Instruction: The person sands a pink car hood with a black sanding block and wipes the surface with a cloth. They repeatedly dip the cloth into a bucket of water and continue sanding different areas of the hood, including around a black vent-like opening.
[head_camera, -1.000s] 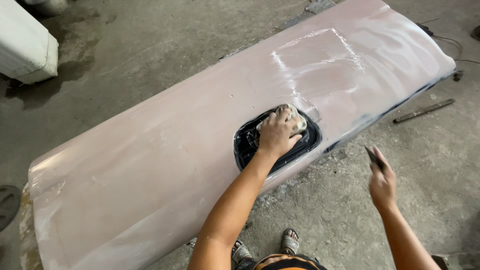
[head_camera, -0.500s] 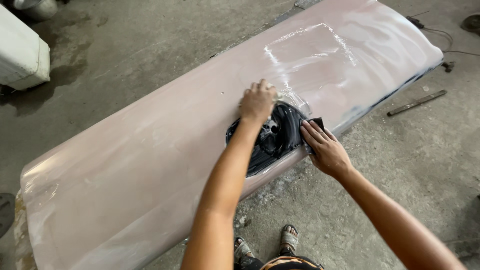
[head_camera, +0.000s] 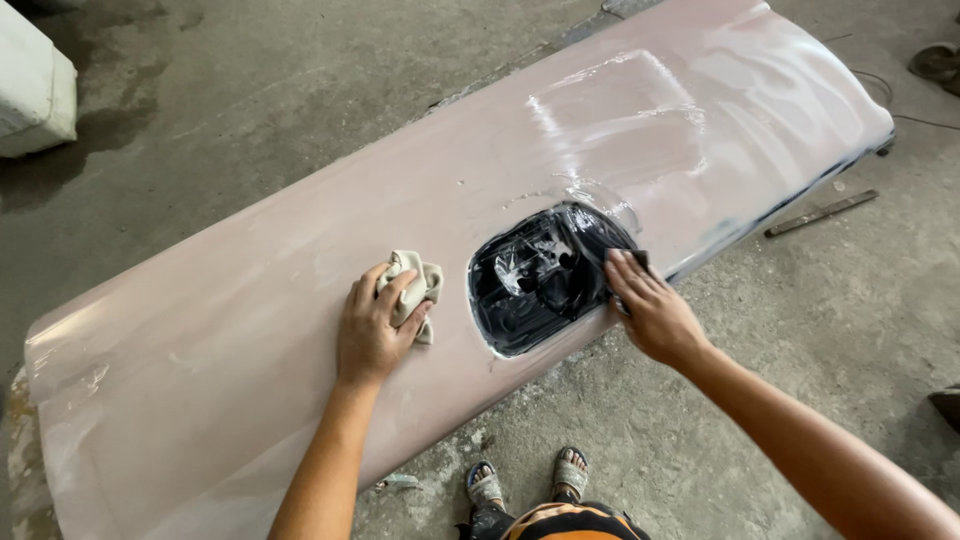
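Observation:
A long pink car body panel (head_camera: 250, 300) lies on the concrete floor. Near its middle is a wet black recessed patch (head_camera: 540, 280). My left hand (head_camera: 375, 330) rests on the pink surface left of the patch and grips a crumpled beige cloth (head_camera: 415, 285). My right hand (head_camera: 650, 310) presses a small dark sanding sheet (head_camera: 628, 262) flat against the right edge of the black patch, fingers stretched over it.
A white block (head_camera: 35, 95) stands at the far left on the floor. A thin metal strip (head_camera: 820, 213) lies right of the panel. My sandalled feet (head_camera: 530, 480) stand at the panel's near edge. A wet rectangular mark (head_camera: 620, 115) shows on the panel's far side.
My left hand has moved with the cloth from the black patch to the pink surface on its left. My right hand came in from the side and settled on the patch's right edge.

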